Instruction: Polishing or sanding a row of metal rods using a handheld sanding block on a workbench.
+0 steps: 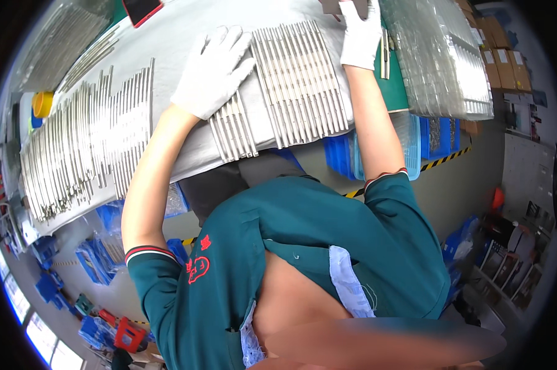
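My left hand [215, 71], in a white glove, lies with its fingers spread on the light grey cloth. Its palm edge covers the upper ends of a small group of thin metal rods [234, 129], and its fingertips reach the side of a larger row of metal rods [300, 80]. At the top edge, my right hand [361, 37], also in a white glove, has its thumb and fingers around a dark brown piece [331, 7]. That piece is cut off by the frame, so its kind is hidden.
More metal rods [75, 148] line the table's left side. Clear plastic trays [448, 61] are stacked at the right, beside a green mat [394, 86]. A yellow tape roll [42, 104] and a red-edged dark device [144, 10] lie farther off. Blue bins [340, 156] stand below the table edge.
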A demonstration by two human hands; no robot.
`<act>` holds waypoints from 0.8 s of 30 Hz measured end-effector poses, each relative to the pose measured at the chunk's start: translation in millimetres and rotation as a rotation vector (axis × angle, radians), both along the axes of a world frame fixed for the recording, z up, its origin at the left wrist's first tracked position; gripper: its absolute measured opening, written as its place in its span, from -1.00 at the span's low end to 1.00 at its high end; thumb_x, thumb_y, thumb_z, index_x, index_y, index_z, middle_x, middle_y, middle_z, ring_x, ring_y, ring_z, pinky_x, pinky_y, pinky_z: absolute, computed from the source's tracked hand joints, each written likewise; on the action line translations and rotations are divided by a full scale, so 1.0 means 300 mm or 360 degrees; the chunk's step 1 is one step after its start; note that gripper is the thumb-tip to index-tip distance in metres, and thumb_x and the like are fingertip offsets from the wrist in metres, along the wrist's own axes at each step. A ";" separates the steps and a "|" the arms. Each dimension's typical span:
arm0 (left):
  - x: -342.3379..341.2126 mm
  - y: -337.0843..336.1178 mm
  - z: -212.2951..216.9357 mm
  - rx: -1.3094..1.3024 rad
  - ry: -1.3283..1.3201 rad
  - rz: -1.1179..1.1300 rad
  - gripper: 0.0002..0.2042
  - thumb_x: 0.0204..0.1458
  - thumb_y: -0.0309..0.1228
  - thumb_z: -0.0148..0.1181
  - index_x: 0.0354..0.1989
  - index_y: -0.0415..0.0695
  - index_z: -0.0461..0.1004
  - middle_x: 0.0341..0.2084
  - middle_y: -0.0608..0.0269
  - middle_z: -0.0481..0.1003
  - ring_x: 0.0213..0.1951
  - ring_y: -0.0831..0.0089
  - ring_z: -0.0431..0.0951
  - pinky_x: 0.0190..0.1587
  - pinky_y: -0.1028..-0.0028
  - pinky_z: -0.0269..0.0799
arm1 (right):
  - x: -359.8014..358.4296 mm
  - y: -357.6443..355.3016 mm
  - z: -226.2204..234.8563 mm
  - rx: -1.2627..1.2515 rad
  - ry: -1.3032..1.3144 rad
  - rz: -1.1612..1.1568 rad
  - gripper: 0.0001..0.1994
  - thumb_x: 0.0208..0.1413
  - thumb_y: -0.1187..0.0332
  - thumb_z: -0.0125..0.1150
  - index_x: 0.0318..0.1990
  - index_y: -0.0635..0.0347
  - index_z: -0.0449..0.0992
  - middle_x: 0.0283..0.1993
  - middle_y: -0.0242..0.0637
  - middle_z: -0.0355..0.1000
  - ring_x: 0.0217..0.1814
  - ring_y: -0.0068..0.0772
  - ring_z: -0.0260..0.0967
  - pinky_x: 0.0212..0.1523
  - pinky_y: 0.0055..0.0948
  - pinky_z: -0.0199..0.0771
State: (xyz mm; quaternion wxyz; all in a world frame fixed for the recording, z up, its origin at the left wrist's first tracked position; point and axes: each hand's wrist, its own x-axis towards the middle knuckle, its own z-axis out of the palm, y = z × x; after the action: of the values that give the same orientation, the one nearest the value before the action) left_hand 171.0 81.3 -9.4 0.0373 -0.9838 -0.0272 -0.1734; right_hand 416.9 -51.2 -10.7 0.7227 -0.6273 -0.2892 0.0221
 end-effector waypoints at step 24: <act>0.006 -0.039 0.027 0.0138 0.0326 -0.0099 -0.52 0.28 -0.12 -0.12 0.33 0.00 0.28 0.31 -0.03 0.26 0.28 -0.03 0.28 0.32 -0.01 0.05 | 0.019 0.005 -0.020 -0.0072 -0.0049 -0.0051 -0.45 0.14 0.35 0.28 0.27 0.34 0.31 0.18 -0.12 0.40 0.22 -0.31 0.32 0.25 -0.40 0.27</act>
State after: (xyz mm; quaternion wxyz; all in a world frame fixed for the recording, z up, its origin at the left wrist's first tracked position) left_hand 172.8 69.6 -1.4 0.0770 -0.9942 0.0146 -0.0741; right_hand 422.7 -49.7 -16.6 0.7041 -0.6483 -0.2898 0.0074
